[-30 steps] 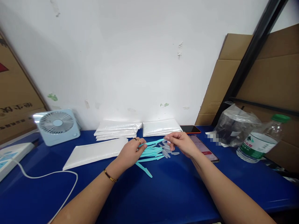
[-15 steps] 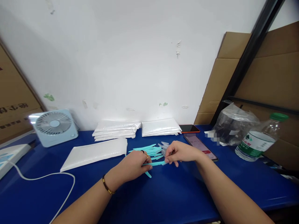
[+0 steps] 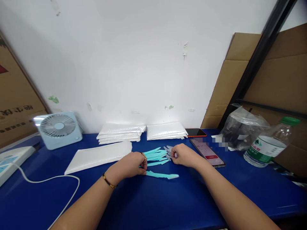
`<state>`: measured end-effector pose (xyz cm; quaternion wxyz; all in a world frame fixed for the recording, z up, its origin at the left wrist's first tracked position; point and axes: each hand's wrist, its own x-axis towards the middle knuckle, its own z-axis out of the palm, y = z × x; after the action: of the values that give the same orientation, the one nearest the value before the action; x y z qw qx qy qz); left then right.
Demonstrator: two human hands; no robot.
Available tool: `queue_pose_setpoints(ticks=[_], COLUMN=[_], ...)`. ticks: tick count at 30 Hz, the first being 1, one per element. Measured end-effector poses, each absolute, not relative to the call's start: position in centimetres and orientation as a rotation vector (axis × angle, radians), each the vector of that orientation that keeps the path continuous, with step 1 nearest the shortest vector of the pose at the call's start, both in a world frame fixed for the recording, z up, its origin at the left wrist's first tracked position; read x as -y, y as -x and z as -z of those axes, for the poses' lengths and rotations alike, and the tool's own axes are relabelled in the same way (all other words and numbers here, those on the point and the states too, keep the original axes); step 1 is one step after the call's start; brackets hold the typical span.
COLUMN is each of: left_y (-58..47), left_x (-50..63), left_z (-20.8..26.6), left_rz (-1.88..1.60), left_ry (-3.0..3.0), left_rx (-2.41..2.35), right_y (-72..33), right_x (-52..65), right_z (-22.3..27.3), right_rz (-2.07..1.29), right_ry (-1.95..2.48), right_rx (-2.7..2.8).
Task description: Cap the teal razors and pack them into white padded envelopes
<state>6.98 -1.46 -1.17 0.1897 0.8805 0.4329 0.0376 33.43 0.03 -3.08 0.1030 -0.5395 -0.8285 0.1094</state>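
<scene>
My left hand (image 3: 134,164) pinches the handle end of a teal eyebrow razor (image 3: 160,174), which points right, just above or on the blue table. Behind it lies a loose pile of teal eyebrow razors (image 3: 155,155), partly hidden by my left fingers. A small heap of translucent greyish blade caps (image 3: 169,150) touches the pile's right end. My right hand (image 3: 183,155) is over these caps, its fingers curled closed around a cap whose edge shows at the fingertips. The razor in my left hand has a paler blade end and is apart from my right hand.
White padded mailers (image 3: 120,132) lie stacked by the wall, with another stack (image 3: 166,130) beside them and a single mailer (image 3: 98,156) in front. A phone (image 3: 208,153), a bottle (image 3: 268,143) and a bagged item (image 3: 242,127) stand right; a fan (image 3: 59,127) and white cable (image 3: 74,188) left.
My right hand has let go of the razor's right end and moved back to the translucent caps. My left hand still holds the razor, shifted slightly left, its blade end now in full sight.
</scene>
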Motion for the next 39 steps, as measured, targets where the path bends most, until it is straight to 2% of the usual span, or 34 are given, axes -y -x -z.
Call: queue_pose_setpoints(ticks=[5,10,12,19,25,33,39], left_y=[-7.1,-7.1,-7.1,-7.0,-6.9,-6.6,-6.7], left_x=[1.6,1.2,0.9,0.5,0.4,0.1,0.1], left_z=[1.0,1.2,1.4,1.2,1.4,1.8,1.7], left_rz=[0.04,-0.09,-0.122,-0.276,-0.295,-0.3,-0.307], left_ry=[-2.336,-2.234,-2.119,-1.874,-1.747,-1.706,-1.637], left_rx=[-1.205,-1.158,-1.112,-1.093,-1.071,-1.096,-1.067], right_y=[-33.8,-34.1,-33.9,-32.7,-32.2,-31.8,-31.1], right_x=[0.0,0.3,0.4,1.3,1.7,1.9,2.3], right_z=[2.9,2.6,2.5,1.5,1.7,2.0,1.9], right_rz=[-0.453,-0.732,-0.744,-0.219,0.095,0.473,0.612], right_ry=[1.481,1.403,1.346,1.092,0.937,0.871,0.781], right_rx=[2.428,2.257,2.23,2.335,2.477,2.529,2.512])
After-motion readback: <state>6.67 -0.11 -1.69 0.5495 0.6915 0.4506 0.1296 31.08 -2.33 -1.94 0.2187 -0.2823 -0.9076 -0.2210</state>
